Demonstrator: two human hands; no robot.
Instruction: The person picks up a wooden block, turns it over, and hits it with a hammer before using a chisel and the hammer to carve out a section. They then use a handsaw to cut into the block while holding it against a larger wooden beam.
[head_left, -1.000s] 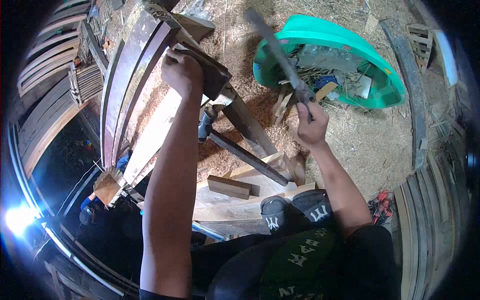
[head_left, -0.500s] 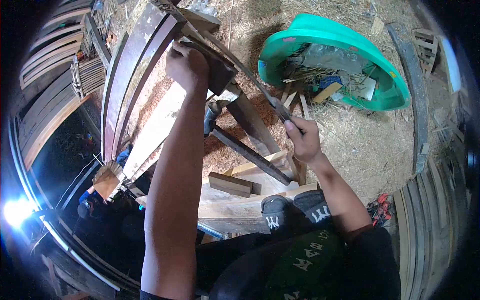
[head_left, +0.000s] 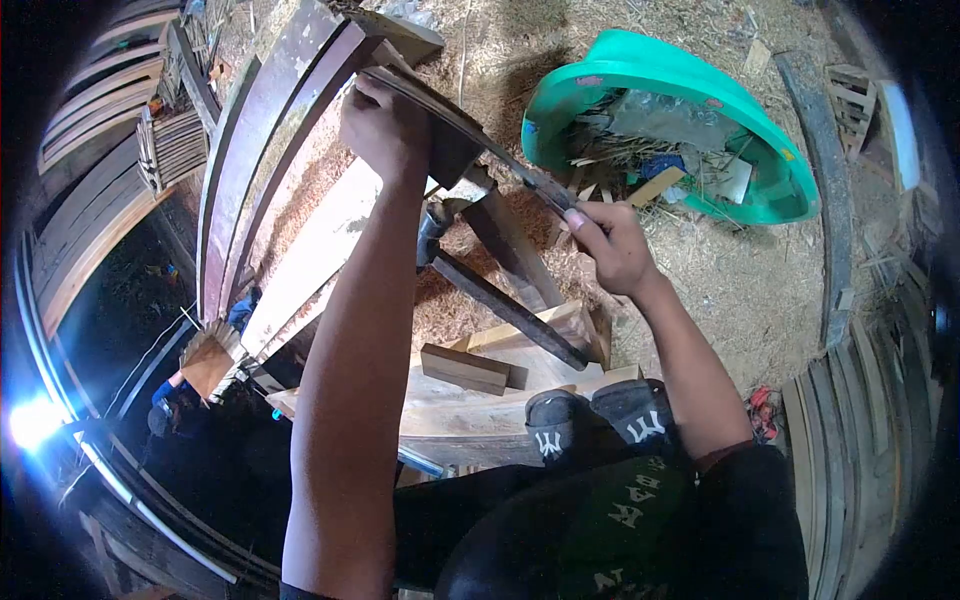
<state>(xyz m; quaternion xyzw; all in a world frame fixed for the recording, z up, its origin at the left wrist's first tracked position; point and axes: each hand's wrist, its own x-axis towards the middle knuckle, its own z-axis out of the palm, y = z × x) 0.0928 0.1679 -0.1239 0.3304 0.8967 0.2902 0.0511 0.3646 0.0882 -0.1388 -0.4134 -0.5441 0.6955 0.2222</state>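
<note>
My left hand [head_left: 385, 130] is closed on a dark brown wooden block [head_left: 452, 152], which it holds up at the top of the work. In my right hand [head_left: 615, 245] is a long, thin tool [head_left: 535, 180] with a dark handle, its narrow blade seen edge-on. The blade runs up and left along the block's upper edge, overlapping it in this view. Below the block, a hammer [head_left: 510, 312] rests with its head [head_left: 432, 228] near my left forearm and its handle slanting down right. A short wooden block [head_left: 465, 368] lies on pale boards [head_left: 460, 410] near my feet.
A green plastic tub [head_left: 670, 75] holding wood scraps and plastic stands at the upper right. Long curved boards [head_left: 255, 160] rise at the left. Shavings [head_left: 700, 280] cover the ground. Another person [head_left: 170, 395] is at the lower left, near a bright lamp [head_left: 35, 425].
My right hand has moved slightly up and left, bringing the tool's blade against the block's edge in view. My left hand and the block have tilted and shifted a little.
</note>
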